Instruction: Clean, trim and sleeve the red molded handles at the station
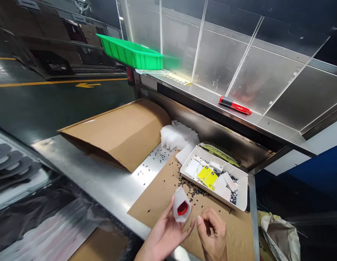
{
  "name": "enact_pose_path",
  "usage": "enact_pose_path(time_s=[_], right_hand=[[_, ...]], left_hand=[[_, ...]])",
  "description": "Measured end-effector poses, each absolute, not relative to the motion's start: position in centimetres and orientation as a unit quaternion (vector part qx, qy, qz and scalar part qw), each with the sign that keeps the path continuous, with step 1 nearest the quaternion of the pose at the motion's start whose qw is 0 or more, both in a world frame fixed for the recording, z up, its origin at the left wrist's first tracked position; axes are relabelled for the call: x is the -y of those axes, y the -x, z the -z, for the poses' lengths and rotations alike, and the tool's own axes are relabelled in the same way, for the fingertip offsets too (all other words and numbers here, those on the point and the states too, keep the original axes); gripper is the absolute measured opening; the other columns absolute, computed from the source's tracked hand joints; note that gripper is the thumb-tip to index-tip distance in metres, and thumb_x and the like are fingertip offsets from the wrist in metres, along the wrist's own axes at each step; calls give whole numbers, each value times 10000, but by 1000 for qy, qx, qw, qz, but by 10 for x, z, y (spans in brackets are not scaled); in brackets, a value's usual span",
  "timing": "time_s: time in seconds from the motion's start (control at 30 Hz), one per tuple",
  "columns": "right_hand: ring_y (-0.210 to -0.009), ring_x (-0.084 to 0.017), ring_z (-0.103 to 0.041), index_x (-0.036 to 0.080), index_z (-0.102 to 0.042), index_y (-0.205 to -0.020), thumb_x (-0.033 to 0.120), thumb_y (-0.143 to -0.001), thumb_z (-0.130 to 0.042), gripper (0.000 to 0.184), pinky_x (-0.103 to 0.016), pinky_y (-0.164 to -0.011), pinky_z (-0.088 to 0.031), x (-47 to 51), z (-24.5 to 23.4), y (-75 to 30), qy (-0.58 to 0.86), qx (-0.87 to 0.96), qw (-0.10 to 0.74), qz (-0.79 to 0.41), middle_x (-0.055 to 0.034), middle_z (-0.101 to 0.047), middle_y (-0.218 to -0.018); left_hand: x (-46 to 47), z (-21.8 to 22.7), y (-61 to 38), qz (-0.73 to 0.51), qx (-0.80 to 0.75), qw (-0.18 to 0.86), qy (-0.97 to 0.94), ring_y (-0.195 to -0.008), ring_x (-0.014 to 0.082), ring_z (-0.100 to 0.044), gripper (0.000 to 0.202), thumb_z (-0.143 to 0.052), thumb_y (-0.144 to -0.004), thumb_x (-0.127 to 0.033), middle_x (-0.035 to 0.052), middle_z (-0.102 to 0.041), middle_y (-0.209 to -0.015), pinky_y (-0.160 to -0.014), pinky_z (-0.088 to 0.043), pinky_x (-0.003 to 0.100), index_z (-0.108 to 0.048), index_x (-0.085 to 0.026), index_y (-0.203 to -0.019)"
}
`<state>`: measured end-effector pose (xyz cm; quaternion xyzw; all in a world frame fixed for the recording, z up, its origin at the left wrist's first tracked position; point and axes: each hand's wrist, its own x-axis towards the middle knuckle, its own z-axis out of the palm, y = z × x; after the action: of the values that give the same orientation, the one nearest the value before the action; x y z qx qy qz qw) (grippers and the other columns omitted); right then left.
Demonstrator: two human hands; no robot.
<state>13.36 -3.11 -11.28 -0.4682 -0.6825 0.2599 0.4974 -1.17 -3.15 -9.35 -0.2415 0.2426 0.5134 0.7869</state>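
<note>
Packet (177,199) in the left hand (164,233), is it? White, with red showing at its open end.

Yes, that hand is closed on it, pinching it between thumb and fingers. Its long axis stands nearly upright, leaning a little, with the top pointing away from the person and toward the white tray (206,192).

And the right hand (212,232)?

Just beside the packet, on its right, fingers curled together. I can't tell from here whether they hold anything tiny. It looks slightly nearer the tray than the left hand.

Can you count what's around them?

Two hands, one packet, one tray. Inside the tray are two yellow cards (206,177) and several white pieces (192,167), all jumbled together. Black bits (190,185) are scattered over the cardboard sheet (233,232), too many to count.

Anything higher up?

One green tray (130,52) at the far end of the steel shelf (279,123), and one red marker (235,106) lying on that shelf.
</note>
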Motion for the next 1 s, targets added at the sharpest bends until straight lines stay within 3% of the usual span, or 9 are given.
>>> enact_pose_path(time_s=[0.13,0.27,0.4,0.53,0.6,0.77,0.87,0.93,1.0], right_hand=[[-534,-118,-499,196,-653,-770,510,-838,-653,322,-220,-454,-361,34,113,-128,459,688,476,-299,-2,-578,-685],[-533,-119,-494,194,-587,-622,409,-913,-575,362,-226,-495,-364,34,112,-126,442,716,462,-281,13,-538,-591],[-582,-128,-508,191,-626,-692,342,-945,-515,315,-234,-517,-364,41,112,-132,442,718,451,-293,-8,-558,-648],[-702,-153,-597,206,-683,-965,352,-979,-411,308,-237,-610,-465,45,117,-139,447,701,456,-317,-43,-649,-822],[-714,-157,-610,208,-666,-1016,407,-957,-462,291,-225,-580,-468,46,120,-139,464,693,447,-324,-44,-650,-858],[-543,-120,-535,194,-620,-688,449,-908,-561,342,-202,-462,-375,47,125,-130,484,702,410,-323,-2,-563,-644],[-683,-156,-620,182,-694,-932,470,-919,-532,330,-216,-537,-449,52,132,-126,504,659,452,-328,-65,-678,-835],[-699,-170,-639,155,-673,-1084,507,-887,-567,418,-222,-494,-443,56,142,-127,536,630,458,-327,-98,-703,-917],[-624,-158,-626,142,-676,-1074,492,-869,-600,413,-226,-444,-418,59,156,-131,567,629,421,-326,-91,-706,-855]], left_hand=[[41,93,12,-524,-237,789,217,-667,212,-698,118,-640,-900,-254,93,-754,-778,-615,-520,357,-654,-136,-896],[48,93,9,-532,-229,789,203,-675,210,-688,225,-597,-923,-336,100,-728,-772,-662,-539,379,-632,-119,-879],[52,94,13,-553,-233,777,191,-722,211,-698,277,-518,-959,-382,88,-722,-793,-689,-553,381,-606,-118,-958],[56,96,16,-588,-264,746,169,-750,207,-710,172,-513,-969,-259,111,-742,-854,-678,-557,348,-585,-112,-1021],[59,97,17,-608,-287,723,158,-742,195,-709,138,-539,-951,-189,97,-747,-870,-682,-558,334,-571,-118,-1066],[71,98,14,-654,-324,672,126,-795,191,-713,369,-631,-870,-75,51,-743,-958,-728,-558,312,-530,-182,-1209],[77,105,15,-689,-352,620,131,-838,192,-708,523,-714,-774,-4,35,-740,-956,-723,-553,285,-534,-200,-1225],[78,115,21,-710,-372,577,159,-818,181,-700,450,-710,-761,25,38,-736,-913,-701,-552,271,-574,-166,-1145],[80,129,35,-723,-384,537,204,-766,160,-685,299,-669,-789,35,31,-720,-873,-676,-557,267,-605,-138,-1025]])
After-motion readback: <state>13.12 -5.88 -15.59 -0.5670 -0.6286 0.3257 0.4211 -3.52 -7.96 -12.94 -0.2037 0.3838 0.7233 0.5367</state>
